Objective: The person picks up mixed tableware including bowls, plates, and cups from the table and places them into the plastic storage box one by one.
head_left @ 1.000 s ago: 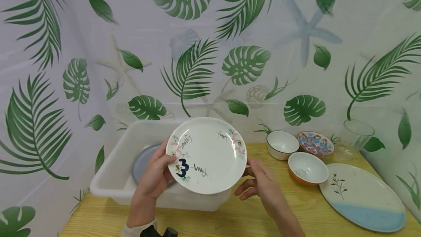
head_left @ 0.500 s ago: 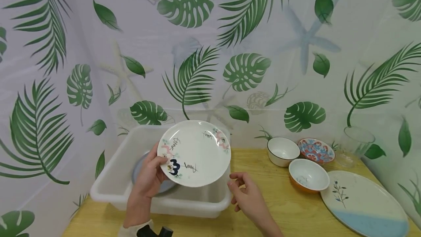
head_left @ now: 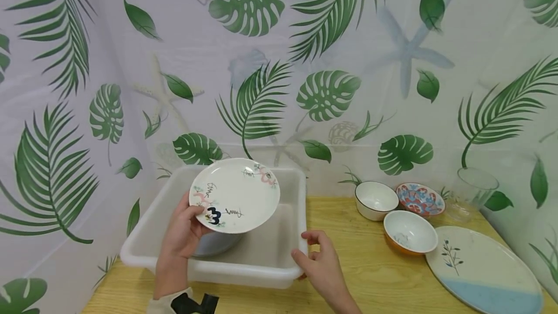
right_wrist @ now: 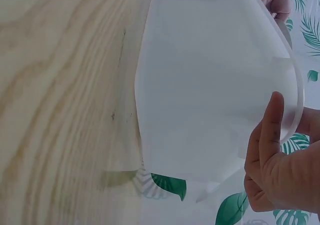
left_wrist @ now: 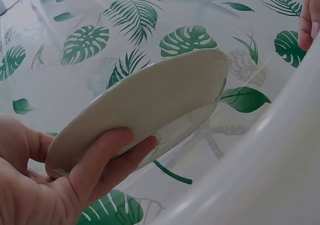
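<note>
Cuff [head_left: 163, 303] and black device [head_left: 193, 303] on the left wrist lie nearest, toward 7 o'clock of the head view. Just beyond them, the left hand [head_left: 179, 231] pinches the flower-painted white plate [head_left: 237, 197] at its 8 o'clock edge, thumb on the painted face and fingers along the underside. At the plate's 4 o'clock, the right hand [head_left: 324, 265] pinches the rim of the white tub [head_left: 244, 270], thumb and fingers bent to either side of it. The plate is tilted over the tub. Inside, at the plate's 6 o'clock, rests a grey dish [head_left: 218, 245]; plate and left hand block much of it, and the tub's near wall stands in front.

On the wooden surface [head_left: 362, 241], an oval platter [head_left: 484, 260] with a blue band lies toward 4 o'clock. By its 10 o'clock edge sits an orange-sided bowl [head_left: 411, 231]; whether they touch cannot be told. A dark-rimmed white bowl [head_left: 376, 200] stands at that bowl's 10 o'clock, a red-and-blue bowl [head_left: 420, 199] at its 1 o'clock, all three close together. Just beside, at the patterned one's 3 o'clock, is a see-through glass [head_left: 468, 197]. Farthest, a leaf-printed sheet [head_left: 270, 38] spans 9 through 3 o'clock.
</note>
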`<act>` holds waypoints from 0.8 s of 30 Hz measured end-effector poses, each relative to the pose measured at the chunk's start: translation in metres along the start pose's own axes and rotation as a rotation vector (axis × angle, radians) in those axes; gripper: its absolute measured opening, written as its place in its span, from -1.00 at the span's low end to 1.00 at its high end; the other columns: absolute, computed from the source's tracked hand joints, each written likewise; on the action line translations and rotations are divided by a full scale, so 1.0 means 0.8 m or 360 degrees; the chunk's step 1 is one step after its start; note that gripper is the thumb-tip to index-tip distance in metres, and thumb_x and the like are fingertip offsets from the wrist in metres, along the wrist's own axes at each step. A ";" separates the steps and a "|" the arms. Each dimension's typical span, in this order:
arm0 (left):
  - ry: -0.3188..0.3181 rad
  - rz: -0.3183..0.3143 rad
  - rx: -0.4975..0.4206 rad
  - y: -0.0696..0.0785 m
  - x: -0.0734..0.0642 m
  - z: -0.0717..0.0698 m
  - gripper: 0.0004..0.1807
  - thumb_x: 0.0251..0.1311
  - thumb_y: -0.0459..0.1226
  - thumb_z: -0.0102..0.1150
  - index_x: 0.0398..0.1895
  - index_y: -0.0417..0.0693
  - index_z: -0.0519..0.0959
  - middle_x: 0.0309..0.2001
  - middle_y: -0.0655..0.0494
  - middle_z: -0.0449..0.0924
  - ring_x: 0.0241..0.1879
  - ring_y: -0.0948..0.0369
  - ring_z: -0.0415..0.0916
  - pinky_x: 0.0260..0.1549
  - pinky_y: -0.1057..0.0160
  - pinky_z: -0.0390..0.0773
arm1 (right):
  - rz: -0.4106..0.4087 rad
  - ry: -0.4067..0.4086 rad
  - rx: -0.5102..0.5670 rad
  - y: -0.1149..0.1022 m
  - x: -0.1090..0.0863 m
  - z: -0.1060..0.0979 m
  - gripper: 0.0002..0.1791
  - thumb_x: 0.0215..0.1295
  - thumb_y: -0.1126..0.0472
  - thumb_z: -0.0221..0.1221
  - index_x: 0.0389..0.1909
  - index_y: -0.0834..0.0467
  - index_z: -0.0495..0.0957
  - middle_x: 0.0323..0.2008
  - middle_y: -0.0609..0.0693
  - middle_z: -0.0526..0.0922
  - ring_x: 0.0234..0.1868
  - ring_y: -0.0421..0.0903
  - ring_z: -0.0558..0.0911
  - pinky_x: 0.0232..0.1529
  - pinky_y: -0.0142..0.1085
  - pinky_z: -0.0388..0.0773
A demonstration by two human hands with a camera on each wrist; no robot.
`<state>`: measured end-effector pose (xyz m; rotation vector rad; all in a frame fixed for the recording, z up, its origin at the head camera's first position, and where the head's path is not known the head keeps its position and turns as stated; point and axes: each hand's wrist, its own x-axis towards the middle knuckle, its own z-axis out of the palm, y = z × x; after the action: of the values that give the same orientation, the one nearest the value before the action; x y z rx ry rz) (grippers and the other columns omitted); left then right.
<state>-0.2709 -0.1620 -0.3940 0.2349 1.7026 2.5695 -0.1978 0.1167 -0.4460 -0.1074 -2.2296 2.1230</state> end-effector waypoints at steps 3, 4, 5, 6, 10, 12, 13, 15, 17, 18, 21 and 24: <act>0.0042 -0.0013 0.0000 0.001 0.000 -0.006 -0.33 0.36 -0.52 -0.43 0.56 -0.11 -0.05 -0.13 0.17 0.68 -0.27 0.25 0.70 -0.36 0.16 0.70 | 0.0013 -0.0014 0.0055 0.002 0.001 0.001 -0.45 0.24 0.36 0.26 0.21 0.34 0.31 0.20 0.27 0.29 -0.39 -0.03 0.66 -0.53 -0.22 0.64; 0.0058 -0.0020 0.0006 0.000 0.001 -0.008 -0.32 0.37 -0.51 -0.43 0.56 -0.09 -0.06 -0.11 0.18 0.67 -0.26 0.25 0.70 -0.35 0.16 0.70 | 0.0020 -0.0020 0.0065 0.002 0.001 0.001 -0.44 0.24 0.37 0.25 0.23 0.34 0.29 0.25 0.28 0.28 -0.36 -0.03 0.67 -0.51 -0.21 0.64; 0.0072 -0.0023 0.0013 0.000 0.001 -0.010 -0.31 0.37 -0.51 -0.42 0.57 -0.08 -0.07 -0.10 0.19 0.67 -0.26 0.25 0.70 -0.35 0.16 0.70 | 0.0033 -0.0020 0.0075 0.002 0.001 0.001 -0.43 0.24 0.37 0.24 0.25 0.33 0.29 0.29 0.27 0.27 -0.33 -0.02 0.68 -0.50 -0.20 0.64; 0.0085 -0.0025 0.0018 0.000 0.001 -0.012 -0.31 0.37 -0.51 -0.42 0.58 -0.06 -0.09 -0.09 0.19 0.66 -0.25 0.25 0.70 -0.35 0.17 0.70 | 0.0035 -0.0024 0.0077 0.003 0.002 0.001 -0.41 0.24 0.38 0.23 0.27 0.32 0.28 0.32 0.27 0.25 -0.31 -0.03 0.68 -0.49 -0.19 0.65; 0.0151 -0.0046 0.0009 -0.001 0.003 -0.018 -0.31 0.38 -0.51 -0.41 0.58 -0.05 -0.09 -0.07 0.15 0.62 -0.24 0.23 0.70 -0.35 0.18 0.70 | 0.0037 -0.0037 0.0073 0.004 0.002 0.001 -0.39 0.25 0.39 0.21 0.31 0.31 0.26 0.36 0.28 0.21 -0.28 -0.02 0.69 -0.48 -0.18 0.65; 0.0185 -0.0059 0.0005 -0.003 0.004 -0.020 -0.32 0.38 -0.51 -0.41 0.57 -0.06 -0.08 -0.05 0.11 0.60 -0.24 0.22 0.71 -0.34 0.17 0.70 | 0.0025 -0.0046 0.0075 0.005 0.002 0.001 -0.38 0.26 0.39 0.20 0.32 0.31 0.25 0.38 0.29 0.19 -0.28 -0.02 0.69 -0.50 -0.18 0.64; 0.0206 -0.0068 0.0007 -0.004 0.005 -0.021 -0.32 0.39 -0.51 -0.41 0.57 -0.06 -0.07 -0.02 0.08 0.59 -0.22 0.21 0.70 -0.32 0.17 0.70 | 0.0025 -0.0048 0.0082 0.006 0.002 0.001 -0.39 0.26 0.39 0.20 0.32 0.31 0.26 0.38 0.28 0.19 -0.28 -0.02 0.69 -0.51 -0.18 0.64; 0.0237 -0.0083 0.0013 -0.005 0.007 -0.023 -0.32 0.39 -0.51 -0.40 0.57 -0.05 -0.08 0.07 -0.01 0.54 -0.19 0.20 0.70 -0.29 0.14 0.70 | 0.0025 -0.0050 0.0093 0.006 0.002 0.002 -0.40 0.26 0.40 0.20 0.31 0.29 0.27 0.37 0.28 0.19 -0.29 -0.01 0.69 -0.53 -0.19 0.63; 0.0258 -0.0092 0.0031 -0.007 0.009 -0.025 -0.31 0.40 -0.50 -0.41 0.58 -0.04 -0.11 0.18 -0.12 0.46 -0.16 0.19 0.70 -0.26 0.13 0.69 | 0.0026 -0.0049 0.0101 0.006 0.002 0.002 -0.42 0.26 0.39 0.20 0.30 0.28 0.28 0.37 0.27 0.21 -0.30 -0.01 0.69 -0.54 -0.19 0.62; 0.0266 -0.0096 0.0040 -0.008 0.010 -0.026 -0.31 0.41 -0.50 -0.41 0.59 -0.03 -0.13 0.23 -0.17 0.41 -0.15 0.18 0.69 -0.25 0.12 0.69 | 0.0026 -0.0048 0.0104 0.006 0.002 0.003 -0.42 0.26 0.39 0.20 0.29 0.28 0.29 0.36 0.26 0.21 -0.30 -0.01 0.69 -0.55 -0.19 0.62; 0.0291 -0.0109 0.0046 -0.011 0.012 -0.028 -0.31 0.42 -0.49 -0.42 0.59 -0.02 -0.17 0.33 -0.28 0.27 -0.13 0.17 0.69 -0.23 0.12 0.68 | 0.0027 -0.0044 0.0112 0.006 0.002 0.003 -0.43 0.25 0.39 0.20 0.28 0.27 0.30 0.35 0.26 0.23 -0.31 -0.01 0.69 -0.56 -0.19 0.62; 0.0318 -0.0108 0.0049 -0.012 0.013 -0.029 -0.30 0.43 -0.49 -0.43 0.59 -0.01 -0.21 0.35 -0.32 0.21 -0.14 0.17 0.69 -0.25 0.14 0.68 | 0.0026 -0.0043 0.0118 0.006 0.002 0.003 -0.43 0.24 0.40 0.20 0.27 0.27 0.31 0.35 0.26 0.23 -0.32 -0.01 0.69 -0.56 -0.20 0.61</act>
<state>-0.2854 -0.1779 -0.4108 -0.0809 1.7795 2.5948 -0.1999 0.1144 -0.4505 -0.0947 -2.1684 2.2258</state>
